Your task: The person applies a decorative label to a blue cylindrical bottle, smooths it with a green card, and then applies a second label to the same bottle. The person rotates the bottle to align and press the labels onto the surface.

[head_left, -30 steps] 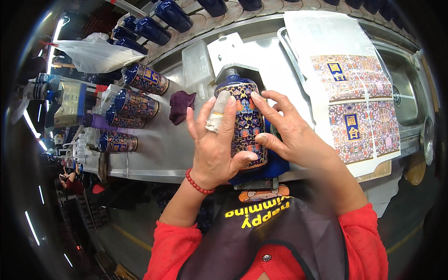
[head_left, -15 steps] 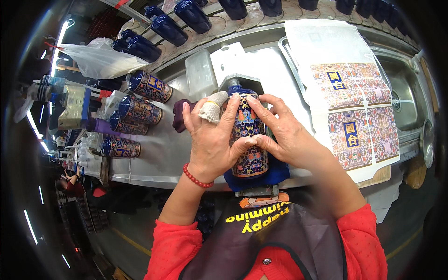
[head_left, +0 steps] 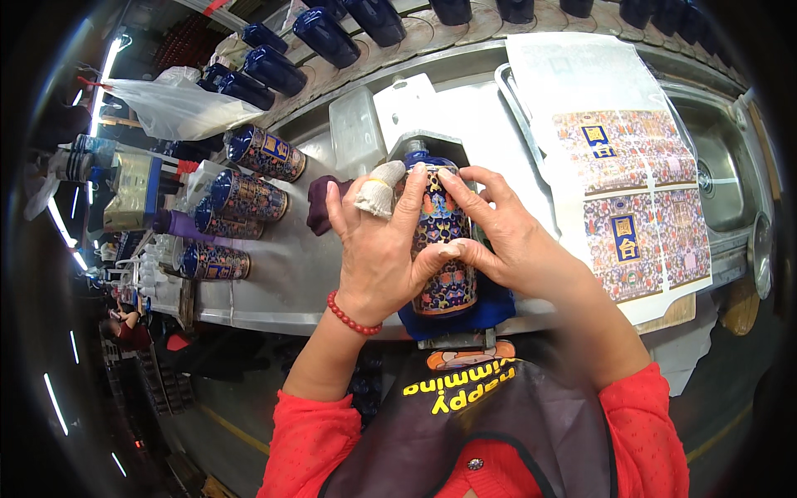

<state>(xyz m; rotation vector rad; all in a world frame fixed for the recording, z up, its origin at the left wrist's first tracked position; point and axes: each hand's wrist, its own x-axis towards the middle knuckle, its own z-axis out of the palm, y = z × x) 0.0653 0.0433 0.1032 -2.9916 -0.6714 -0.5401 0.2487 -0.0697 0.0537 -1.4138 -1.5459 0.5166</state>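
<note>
A dark blue bottle with a colourful floral wrap lies on its back, neck pointing away from me, in a metal holder. My left hand presses the bottle's left side with its forefinger and thumb. A pale cloth sleeve covers one of its fingers, and a red bead bracelet circles that wrist. From the right, my right hand lays fingertips near the bottle's shoulder. Both thumbs meet on the front of the wrap. Under the bottle's near end is a blue cloth.
Wrapped bottles stand on the metal bench at left, near a dark purple cloth. Printed floral sheets lie on the right beside a sink. Plain blue bottles line a belt at the back. A clear plastic box sits behind.
The plain blue bottles at the back have shifted along their belt. Both hands stay almost in the same place on the wrapped bottle.
</note>
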